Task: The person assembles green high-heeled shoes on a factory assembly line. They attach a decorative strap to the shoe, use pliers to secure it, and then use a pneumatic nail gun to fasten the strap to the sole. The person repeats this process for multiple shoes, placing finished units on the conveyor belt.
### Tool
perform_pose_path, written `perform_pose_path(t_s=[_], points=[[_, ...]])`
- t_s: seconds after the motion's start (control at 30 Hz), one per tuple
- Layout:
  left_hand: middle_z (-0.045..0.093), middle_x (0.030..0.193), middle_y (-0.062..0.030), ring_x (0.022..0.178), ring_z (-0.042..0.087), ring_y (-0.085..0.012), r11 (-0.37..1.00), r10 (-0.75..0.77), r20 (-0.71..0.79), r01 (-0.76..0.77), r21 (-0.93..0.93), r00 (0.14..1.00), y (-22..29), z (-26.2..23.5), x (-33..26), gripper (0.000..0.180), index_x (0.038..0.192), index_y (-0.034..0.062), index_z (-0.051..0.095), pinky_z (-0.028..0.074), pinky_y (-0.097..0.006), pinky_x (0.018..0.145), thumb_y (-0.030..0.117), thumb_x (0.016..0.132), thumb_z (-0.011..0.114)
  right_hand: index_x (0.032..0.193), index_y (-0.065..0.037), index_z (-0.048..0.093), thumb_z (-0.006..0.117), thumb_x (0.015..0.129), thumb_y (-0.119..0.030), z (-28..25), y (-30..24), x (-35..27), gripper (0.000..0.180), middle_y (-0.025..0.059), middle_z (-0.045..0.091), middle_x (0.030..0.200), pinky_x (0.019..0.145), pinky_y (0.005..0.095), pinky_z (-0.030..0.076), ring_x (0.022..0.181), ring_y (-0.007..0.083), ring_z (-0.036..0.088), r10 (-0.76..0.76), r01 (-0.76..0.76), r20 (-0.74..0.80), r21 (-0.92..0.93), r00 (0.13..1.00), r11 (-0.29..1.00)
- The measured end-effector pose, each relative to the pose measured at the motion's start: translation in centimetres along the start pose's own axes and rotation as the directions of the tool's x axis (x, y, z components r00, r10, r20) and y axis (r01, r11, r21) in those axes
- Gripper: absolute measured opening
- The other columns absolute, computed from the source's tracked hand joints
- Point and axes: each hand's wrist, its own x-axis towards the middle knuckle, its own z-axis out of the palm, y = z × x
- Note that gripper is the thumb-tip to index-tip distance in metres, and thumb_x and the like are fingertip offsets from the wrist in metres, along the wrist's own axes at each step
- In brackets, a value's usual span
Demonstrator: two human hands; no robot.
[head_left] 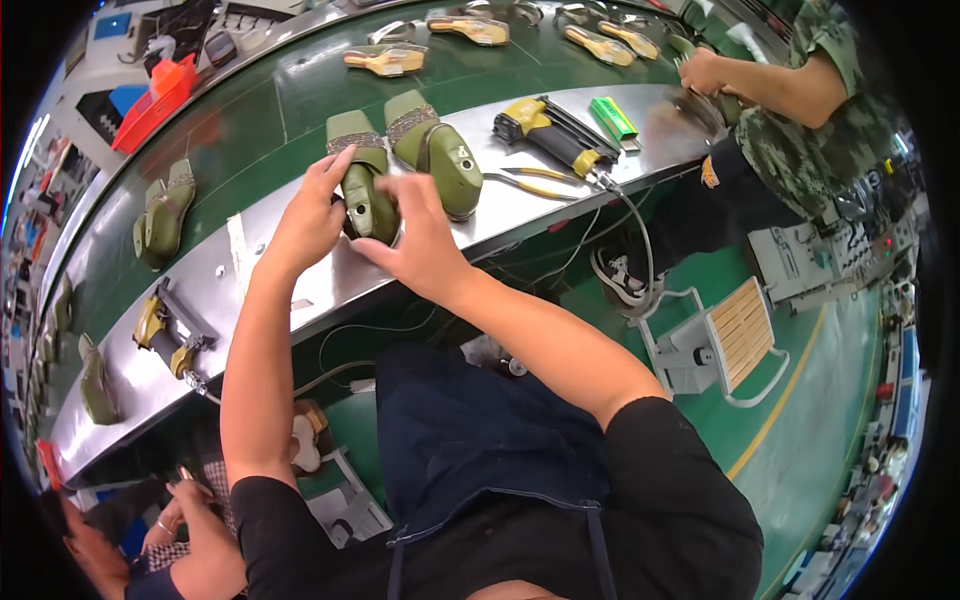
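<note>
The person is gripping an olive-green shoe on its last (366, 195) with both hands over the steel worktop (300, 275), close to its near edge: the left hand (312, 218) is wrapping the toe-side flank with the fingers curled over the top, and the right hand (418, 238) is closing on the opposite side, thumb pressing toward the heel end, so both hands are shut around the one shoe. It is being held tilted, and I cannot tell whether it is touching the steel. A second shoe of the same kind (437, 152) is lying just beside it toward the far edge, nearly touching. The likeliest slip, as I judge it, is the smooth rounded last twisting out of the grip and dropping off the near edge onto the person's lap, since so little worktop is lying under it. A knuckle could also be nudging the neighbouring shoe toward the green conveyor belt (260, 110) behind. Further right along the worktop a yellow-and-black air tool (552, 138) with its hose (640, 240), a pair of pliers (530, 183) and a green box (612, 118) are lying; a sweeping right elbow could be catching the hose. Another person's hand (702, 72) is working at the right end, well apart.
</note>
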Motion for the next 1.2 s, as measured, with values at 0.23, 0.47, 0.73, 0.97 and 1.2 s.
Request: perform_pose_path(t_s=[0.23,0.47,0.73,0.97,1.2], points=[[0.043,0.157,-0.0239,0.146,0.042,-0.0398,0.994,0.076,-0.01,-0.076,-0.074,0.997,-1.9,0.2,0.5,0.078,0.162,0.0096,0.036,0.036,-0.042,0.121,-0.003,0.088,0.057,0.16,0.008,0.016,0.081,0.075,-0.021,4.5,3.4,1.4,0.111,0.0354,0.033,0.153,0.121,0.0494,0.035,0.143,0.0517,0.037,0.194,-0.194,0.096,-0.004,0.976,0.981],[0.035,0.166,-0.0193,0.155,0.031,-0.0371,0.975,0.22,0.019,-0.221,0.015,0.975,3.4,0.3,-2.3,0.098,0.164,0.0111,0.032,0.026,-0.044,0.127,0.032,0.082,0.082,0.135,0.007,0.059,0.075,0.077,-0.018,-4.4,0.4,0.8,0.065,0.0132,0.072,0.103,0.087,0.0348,0.054,0.091,0.0197,0.068,0.419,-0.577,0.41,0.437,0.81,0.69],[0.047,0.148,-0.0238,0.126,0.061,-0.0426,0.978,0.132,0.175,-0.1,-0.183,0.976,13.7,10.5,-15.0,0.111,0.156,0.0065,0.033,0.055,-0.043,0.1,0.011,0.063,0.092,0.129,0.003,0.064,0.071,0.095,-0.033,-17.6,-4.4,-11.4,0.05,0.0097,0.072,0.109,0.074,0.0299,0.057,0.093,0.0161,0.069,0.51,-0.897,0.739,0.338,0.44,0.284],[0.06,0.13,-0.0226,0.122,0.062,-0.0323,0.598,-0.326,0.511,0.593,-0.54,0.795,14.2,25.5,-22.2,0.11,0.152,-0.0057,0.037,0.048,-0.039,0.106,0.033,0.066,0.094,0.13,0.003,0.061,0.079,0.092,-0.042,-18.5,0.3,-24.9,0.061,0.0101,0.07,0.115,0.09,0.0324,0.054,0.105,0.0143,0.065,0.768,-0.889,0.455,0.155,0.451,0.43],[0.069,0.11,-0.0178,0.09,0.074,-0.023,-0.02,-0.364,0.743,0.792,-0.61,0.562,13.8,25.4,-20.3,0.071,0.135,-0.0103,0.045,0.061,-0.037,0.081,0.018,0.085,0.085,0.111,0.005,0.068,0.072,0.095,-0.043,-13.5,5.5,-26.3,0.051,0.0144,0.074,0.098,0.084,0.0357,0.054,0.09,0.0209,0.069,0.833,-0.867,0.25,0.078,0.494,0.491]])
